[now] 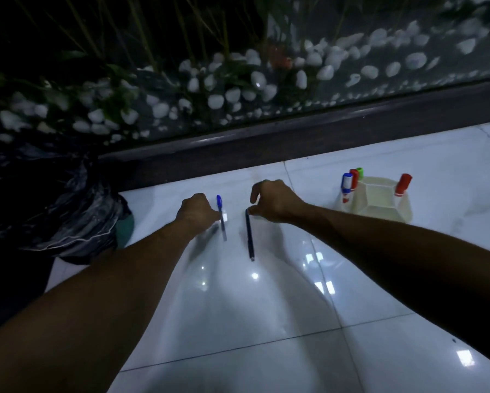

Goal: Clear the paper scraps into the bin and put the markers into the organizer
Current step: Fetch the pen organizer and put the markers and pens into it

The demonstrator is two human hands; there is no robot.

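My left hand (197,212) is closed around a clear pen with a blue cap (221,218), which is raised slightly off the white tiled floor and casts a shadow beside it. My right hand (275,202) pinches the far end of a dark pen (249,236); the rest of that pen lies on the floor, pointing back toward me. The cream organizer (377,204) stands to the right of my right hand, with a blue-capped marker (346,184), red and green ones beside it, and another red marker (403,184). I see no paper scraps.
A bin lined with a black plastic bag (54,205) stands at the left, close to my left forearm. A dark raised ledge (266,137) runs along the far side, with white pebbles and plants behind it. Glossy tiles stretch toward me.
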